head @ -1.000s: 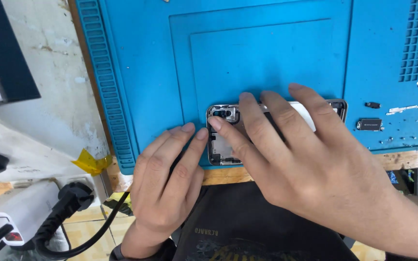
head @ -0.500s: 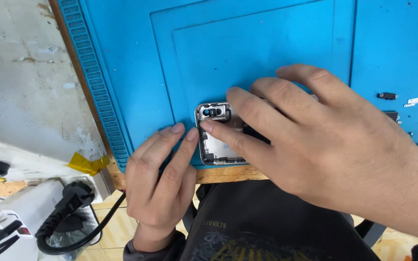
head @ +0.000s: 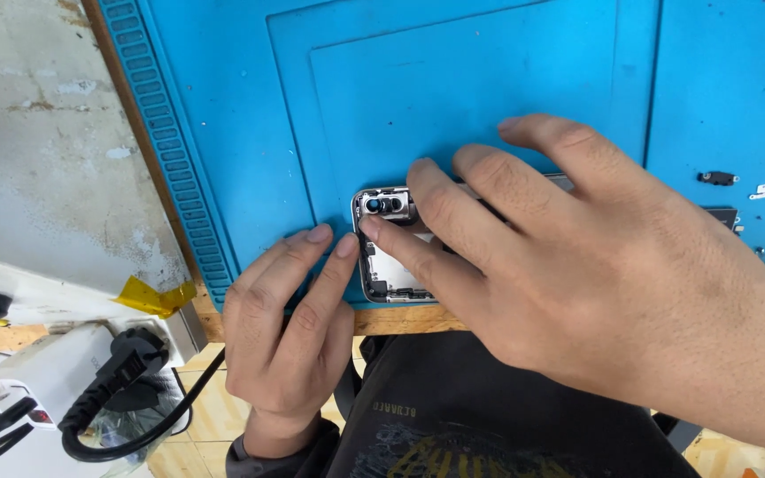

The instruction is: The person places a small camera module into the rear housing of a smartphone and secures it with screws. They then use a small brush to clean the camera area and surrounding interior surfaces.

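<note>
Fingertips of both hands press an opened silver phone chassis at the blue silicone mat's near edge; left hand steadies flat, right hand splayed, neither gripping; light, even pressure seems wisest.

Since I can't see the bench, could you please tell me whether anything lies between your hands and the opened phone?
Nothing visible: both the left hand and right hand already rest on the opened silver phone on the blue mat.

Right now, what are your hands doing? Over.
Left hand fingertips beside opened silver phone frame. Right hand flat over it. Blue silicone work mat underneath.
</note>
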